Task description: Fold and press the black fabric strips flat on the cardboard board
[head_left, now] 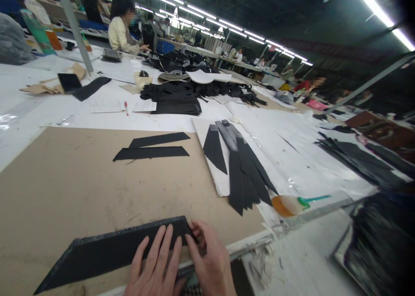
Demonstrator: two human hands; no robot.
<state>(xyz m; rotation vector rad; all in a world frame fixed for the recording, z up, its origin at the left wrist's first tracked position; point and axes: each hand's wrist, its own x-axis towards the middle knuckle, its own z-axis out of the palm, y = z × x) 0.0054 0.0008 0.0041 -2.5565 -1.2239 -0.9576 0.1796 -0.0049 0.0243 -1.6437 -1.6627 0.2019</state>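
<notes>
A long black strip (106, 255) with slanted ends lies on the brown board (81, 179) near the front edge. My left hand (157, 261) rests flat on its right part, fingers spread. At the strip's right end my right hand (209, 257) has its fingers bent, with thumb and fingertips at the corner edge; the corner is partly hidden by them. Farther back on the board lie two smaller black strips (152, 153), one partly over the other. To the right, a fan of black strips (243, 170) lies partly on a pale board (222, 185).
A bottle of orange liquid (288, 205) with a green tip lies at the table's right edge. Behind are a pile of black pieces (178, 97), papers (106, 107), a red pen (126, 108) and a phone (69, 83). A person (121, 32) sits at the far left.
</notes>
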